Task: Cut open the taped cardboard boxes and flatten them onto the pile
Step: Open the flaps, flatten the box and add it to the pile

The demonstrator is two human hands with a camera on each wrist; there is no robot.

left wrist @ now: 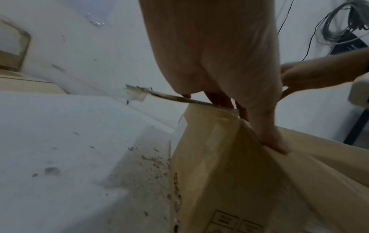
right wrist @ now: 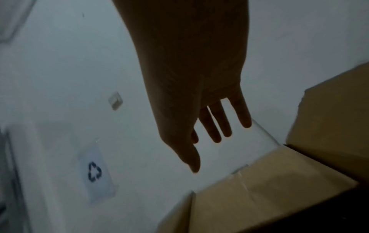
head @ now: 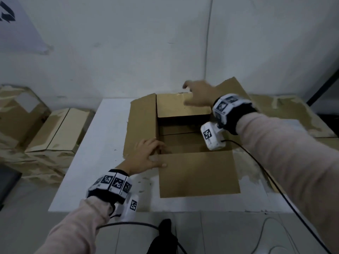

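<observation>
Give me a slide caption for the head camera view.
Left hand grips the opened cardboard box; right hand reaches over it.

light: dim, flat, cool | right wrist view — dark, silhouetted | blur: soft throughout | edges — bowed

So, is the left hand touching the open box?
Touching. In the left wrist view, the left hand grips the open box at its corner, thumb pressed on the cardboard.

open box (head: 183, 142) mouth free | wall (head: 128, 52) close behind | stacked boxes (head: 55, 132) left
</observation>
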